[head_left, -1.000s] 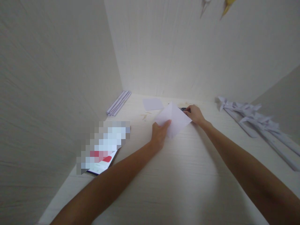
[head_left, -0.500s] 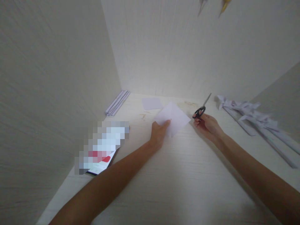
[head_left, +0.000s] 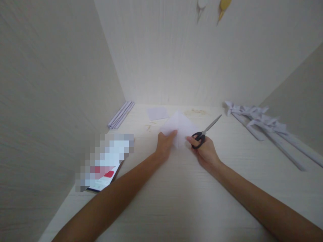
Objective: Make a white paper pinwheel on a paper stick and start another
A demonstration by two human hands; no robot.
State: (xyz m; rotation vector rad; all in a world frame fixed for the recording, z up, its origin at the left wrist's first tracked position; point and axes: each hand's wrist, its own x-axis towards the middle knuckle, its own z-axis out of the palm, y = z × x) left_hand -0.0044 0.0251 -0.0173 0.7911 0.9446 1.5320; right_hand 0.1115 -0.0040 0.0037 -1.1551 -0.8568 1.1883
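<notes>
A: From the head view, what of the left hand?

B: Clamped on a white paper sheet, with the thumb on top near a centre crease; cannot tell how the other fingers lie.

A: And where to find the sheet?

B: In the middle of the counter, mostly just beyond both hands, with one corner toward the back wall. Cannot tell whether flat or slightly raised.

A: Now the right hand.

B: Closed around the black handles of some scissors — with blades together, aimed away and to the right. Very near the sheet's right edge with the thumb tip; cannot tell if touching.

A: Further left?

B: On the counter, beside the left forearm, a phone with a lit screen, mostly pixelated. Farther back, a bundle of paper sticks by the left wall, then a smaller sheet.

A: And right?

B: White folded-paper shapes on long strips — well apart from the scissors.
</notes>
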